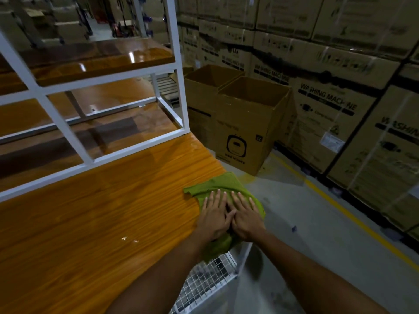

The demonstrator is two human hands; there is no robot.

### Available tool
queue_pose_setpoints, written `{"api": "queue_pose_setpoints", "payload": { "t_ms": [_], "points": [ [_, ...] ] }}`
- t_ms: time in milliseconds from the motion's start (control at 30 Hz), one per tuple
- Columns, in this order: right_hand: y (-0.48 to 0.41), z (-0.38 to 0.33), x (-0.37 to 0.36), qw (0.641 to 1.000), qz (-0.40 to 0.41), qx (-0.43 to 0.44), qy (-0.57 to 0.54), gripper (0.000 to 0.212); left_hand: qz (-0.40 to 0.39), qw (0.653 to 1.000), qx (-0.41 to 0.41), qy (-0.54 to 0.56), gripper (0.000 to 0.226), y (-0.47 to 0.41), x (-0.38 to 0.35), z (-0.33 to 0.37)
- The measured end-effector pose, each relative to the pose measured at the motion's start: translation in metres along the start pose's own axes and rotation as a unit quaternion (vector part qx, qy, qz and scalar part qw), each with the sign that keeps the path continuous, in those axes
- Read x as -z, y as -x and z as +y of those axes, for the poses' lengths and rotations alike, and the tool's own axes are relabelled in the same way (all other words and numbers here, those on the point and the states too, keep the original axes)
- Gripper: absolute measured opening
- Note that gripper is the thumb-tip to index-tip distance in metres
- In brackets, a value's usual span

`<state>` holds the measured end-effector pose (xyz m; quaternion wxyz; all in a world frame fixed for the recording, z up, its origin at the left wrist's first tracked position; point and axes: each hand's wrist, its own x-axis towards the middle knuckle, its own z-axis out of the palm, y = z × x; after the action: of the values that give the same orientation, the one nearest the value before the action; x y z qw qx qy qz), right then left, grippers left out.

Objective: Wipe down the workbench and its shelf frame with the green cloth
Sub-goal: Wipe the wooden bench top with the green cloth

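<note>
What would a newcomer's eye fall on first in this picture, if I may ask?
The green cloth at the right end of the bench, pressed flat under the left hand and right hand side by side. Behind it the white frame stands on the glossy wood. To the right, two open boxes sit on the floor before a wall of washing-machine cartons.

cloth: green, bunched under both palms, at the bench corner
left hand: flat, fingers straight
right hand: flat, thumbs touching
frame: beyond the fingertips
</note>
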<state>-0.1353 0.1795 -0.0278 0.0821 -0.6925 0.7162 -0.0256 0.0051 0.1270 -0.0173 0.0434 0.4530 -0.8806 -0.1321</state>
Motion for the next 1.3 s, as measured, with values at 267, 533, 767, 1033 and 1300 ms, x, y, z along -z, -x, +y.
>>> {"api": "queue_pose_setpoints", "payload": {
  "t_ms": [267, 533, 767, 1033, 1300],
  "points": [
    [-0.042, -0.013, 0.004, 0.999, -0.016, 0.032, 0.010, 0.071, 0.006, 0.999, 0.050, -0.021, 0.102, -0.023, 0.007, -0.030],
    [-0.065, -0.063, -0.002, 0.995, -0.023, 0.095, 0.027, 0.065, 0.011, 0.992, 0.115, -0.042, 0.078, 0.004, 0.016, -0.078],
    [-0.034, -0.090, -0.015, 0.994, -0.022, 0.107, 0.029, 0.066, 0.001, 0.993, 0.111, -0.033, 0.090, 0.050, 0.014, -0.085],
    [0.011, -0.088, -0.020, 0.997, -0.014, 0.064, 0.030, 0.067, 0.007, 0.998, 0.065, -0.013, 0.090, 0.077, 0.011, -0.060],
    [0.006, -0.074, -0.012, 0.999, -0.008, -0.036, 0.006, 0.069, 0.001, 1.000, 0.030, -0.008, 0.077, 0.037, 0.011, -0.050]
  ]
}}
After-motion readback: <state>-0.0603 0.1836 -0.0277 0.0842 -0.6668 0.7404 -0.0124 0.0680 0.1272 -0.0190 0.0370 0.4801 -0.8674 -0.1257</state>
